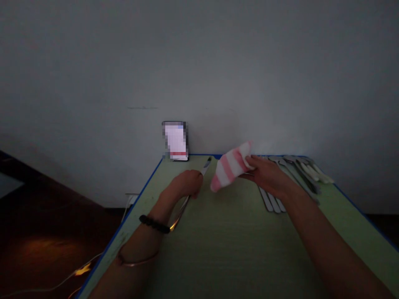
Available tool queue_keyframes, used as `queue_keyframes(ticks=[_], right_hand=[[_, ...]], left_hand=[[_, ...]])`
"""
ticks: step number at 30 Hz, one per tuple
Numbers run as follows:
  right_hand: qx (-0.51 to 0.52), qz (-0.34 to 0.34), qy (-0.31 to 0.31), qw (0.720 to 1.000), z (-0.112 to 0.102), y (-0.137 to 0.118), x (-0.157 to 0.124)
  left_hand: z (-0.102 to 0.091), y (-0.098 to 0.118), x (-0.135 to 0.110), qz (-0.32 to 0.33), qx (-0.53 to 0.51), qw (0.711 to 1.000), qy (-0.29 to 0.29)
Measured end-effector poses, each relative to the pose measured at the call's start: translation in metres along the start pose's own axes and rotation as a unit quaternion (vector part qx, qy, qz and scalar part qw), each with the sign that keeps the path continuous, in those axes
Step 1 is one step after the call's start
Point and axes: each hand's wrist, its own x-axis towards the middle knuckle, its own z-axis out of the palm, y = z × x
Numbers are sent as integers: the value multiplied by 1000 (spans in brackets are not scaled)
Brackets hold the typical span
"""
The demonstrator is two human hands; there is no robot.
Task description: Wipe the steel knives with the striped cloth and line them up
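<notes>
My left hand (186,182) is closed around a shiny metal table knife (206,165). One end sticks out beyond the fingers toward the wall, and the other slants back beside the wrist. In my right hand (264,172) a pink and white striped cloth (231,167) is pinched between thumb and fingers, hanging over the table to the right of the knife. Under and beside the right forearm, several metal knives (270,201) lie side by side, their upper parts hidden by the hand.
A green table (224,245) with a blue edge stands against a grey wall (199,62). A phone (176,141) leans upright at the back left. Spoons (291,166) and white-handled cutlery (316,172) lie at the back right. A white cable (56,287) runs along the floor at left.
</notes>
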Motion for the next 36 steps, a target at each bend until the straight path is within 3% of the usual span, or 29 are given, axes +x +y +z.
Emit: queue_keyframes(ticks=[7,11,15,17,20,23,26,28,31,36], right_hand=[[48,20,14,999,25,17,-3],[124,25,20,992,29,11,-4],[203,27,34,978,32,-3,-7],[251,12,54,967,37,-7,-8],[289,-65,52,954,47,-9,-7],[312,-70,41,947,54,-4,-5],[340,0,97,936,55,4,-2],[348,7,139,927,53,8,1],[350,-60,178,918,42,4,7],[290,-176,231,912,4,-23,12]], left_hand=[[-1,30,-7,32,-100,992,71],[2,52,-11,48,-69,984,159],[-1,69,-15,51,-79,974,206],[-5,75,-20,53,-77,966,239],[-11,85,-29,35,-30,963,266],[-11,98,-36,30,24,969,246],[-6,111,-40,56,43,977,203],[-3,117,-41,71,44,978,192],[-3,122,-44,89,40,978,184],[-24,107,-58,159,-59,981,97]])
